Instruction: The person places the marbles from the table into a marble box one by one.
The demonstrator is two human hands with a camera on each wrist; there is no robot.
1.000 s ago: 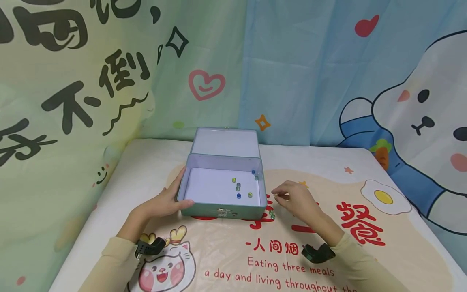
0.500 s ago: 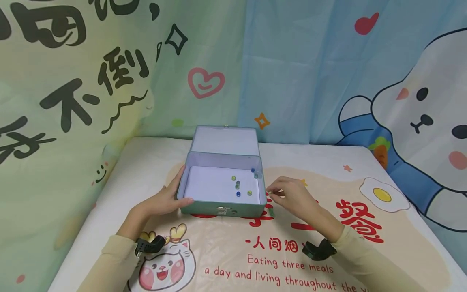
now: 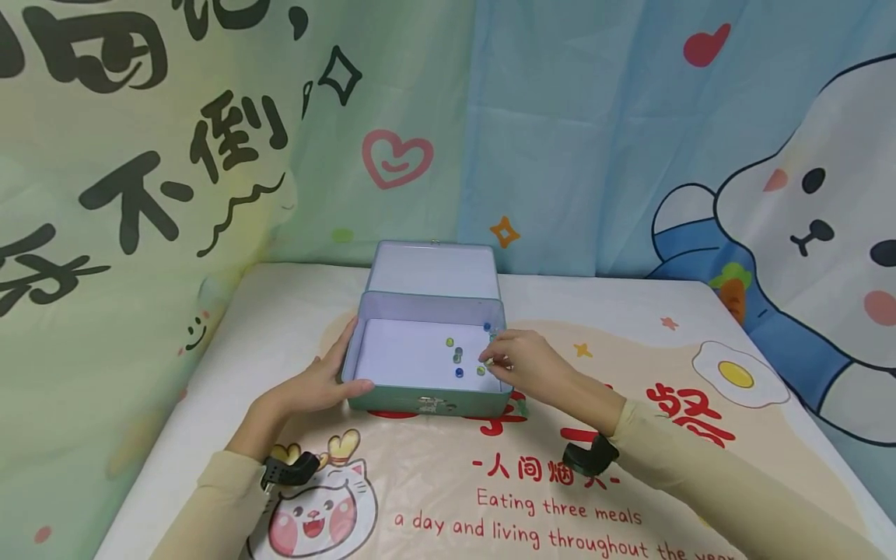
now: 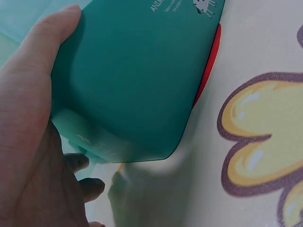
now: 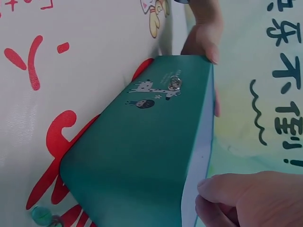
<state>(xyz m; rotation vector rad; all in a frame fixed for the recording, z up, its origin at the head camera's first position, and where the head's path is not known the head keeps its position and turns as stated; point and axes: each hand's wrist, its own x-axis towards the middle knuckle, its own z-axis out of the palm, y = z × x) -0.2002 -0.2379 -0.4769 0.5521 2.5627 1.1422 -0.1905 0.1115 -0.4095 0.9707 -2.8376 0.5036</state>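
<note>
A green tin box (image 3: 392, 400) with a pale inside stands on the table, its lid (image 3: 432, 270) open at the back. My left hand (image 3: 311, 385) grips its left side, thumb over the front corner; the left wrist view shows this thumb (image 4: 47, 35) along the tin. My right hand (image 3: 532, 364) reaches over the right rim, fingertips pinched inside the box around what looks like a small marble, mostly hidden. Several glass marbles lie on the box floor, including a blue marble (image 3: 459, 372) and a yellow-green marble (image 3: 449, 342).
Just outside the box's right front corner, green glass marbles (image 5: 41, 216) lie on the printed tablecloth (image 3: 434, 474). A patterned curtain (image 3: 546, 140) hangs behind the table's back edge. Each wrist wears a black camera, such as the right one (image 3: 591, 455).
My right hand has moved left, from beside the box to over its right rim, fingertips now inside. The left hand and the box have stayed in place.
</note>
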